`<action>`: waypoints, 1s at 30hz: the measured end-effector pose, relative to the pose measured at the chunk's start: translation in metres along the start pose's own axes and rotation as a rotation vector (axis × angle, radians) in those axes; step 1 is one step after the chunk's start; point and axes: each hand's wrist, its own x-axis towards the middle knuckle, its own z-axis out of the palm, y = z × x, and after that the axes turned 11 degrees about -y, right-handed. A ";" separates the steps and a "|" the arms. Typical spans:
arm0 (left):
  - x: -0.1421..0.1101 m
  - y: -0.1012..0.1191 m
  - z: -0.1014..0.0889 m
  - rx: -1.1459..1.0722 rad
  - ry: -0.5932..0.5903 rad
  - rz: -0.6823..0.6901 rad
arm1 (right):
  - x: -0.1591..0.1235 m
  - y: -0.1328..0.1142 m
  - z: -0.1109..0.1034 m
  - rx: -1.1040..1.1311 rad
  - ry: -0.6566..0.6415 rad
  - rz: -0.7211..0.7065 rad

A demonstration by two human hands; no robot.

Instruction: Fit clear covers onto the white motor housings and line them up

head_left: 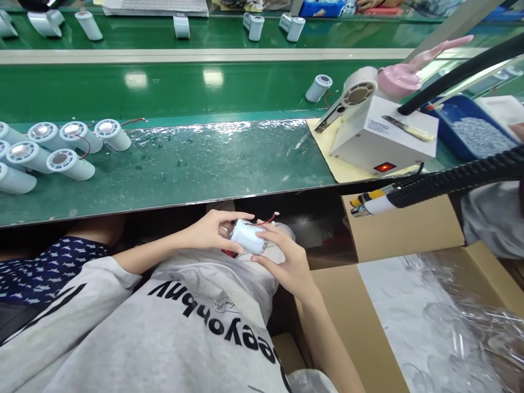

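Over my lap, just below the bench edge, I hold a light-blue cylinder (pixel 248 237) between both hands. It lies nearly on its side, and thin red and dark wires with a small white plug stick out past its far side. My left hand (pixel 215 231) is closed round its left end, thumb below and fingers above. At the right end, my right hand (pixel 285 252) pinches it between thumb and fingers. Several similar light-blue cylinders (pixel 71 165) with grille-like round ends stand in a group at the bench's left, some with red wires.
The green bench (pixel 213 164) borders a conveyor belt (pixel 172 90) carrying another cylinder (pixel 318 88). At right stand a white box-shaped device (pixel 380 136) with a lit red switch, a black corrugated hose (pixel 458 174), a blue tray (pixel 450 117) and a carton (pixel 405 229) of clear plastic parts. A neighbour sits left.
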 end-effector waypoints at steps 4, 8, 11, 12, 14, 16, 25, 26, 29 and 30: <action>-0.001 0.006 -0.003 -0.058 -0.048 -0.063 | -0.004 -0.001 0.000 0.040 0.003 -0.020; 0.002 0.008 -0.007 0.073 -0.074 0.039 | -0.006 -0.003 -0.003 0.132 -0.009 0.059; 0.005 0.009 -0.008 0.162 -0.116 0.183 | -0.008 -0.005 -0.004 0.225 -0.001 0.132; 0.005 0.009 -0.008 0.177 -0.134 0.222 | -0.009 -0.005 -0.005 0.260 -0.001 0.159; 0.006 0.009 -0.008 0.198 -0.165 0.284 | -0.010 -0.007 -0.005 0.320 -0.010 0.214; 0.005 0.009 -0.008 0.217 -0.179 0.319 | -0.010 -0.009 -0.006 0.365 -0.024 0.263; 0.002 0.013 -0.010 0.278 -0.210 0.310 | -0.004 -0.016 -0.006 0.527 0.003 0.370; 0.002 0.013 -0.010 0.276 -0.215 0.307 | -0.003 -0.016 -0.006 0.539 0.000 0.385; 0.001 0.014 -0.009 0.271 -0.226 0.289 | 0.000 -0.017 -0.005 0.569 -0.008 0.414; 0.001 0.015 -0.009 0.274 -0.226 0.280 | 0.000 -0.016 -0.005 0.584 -0.008 0.415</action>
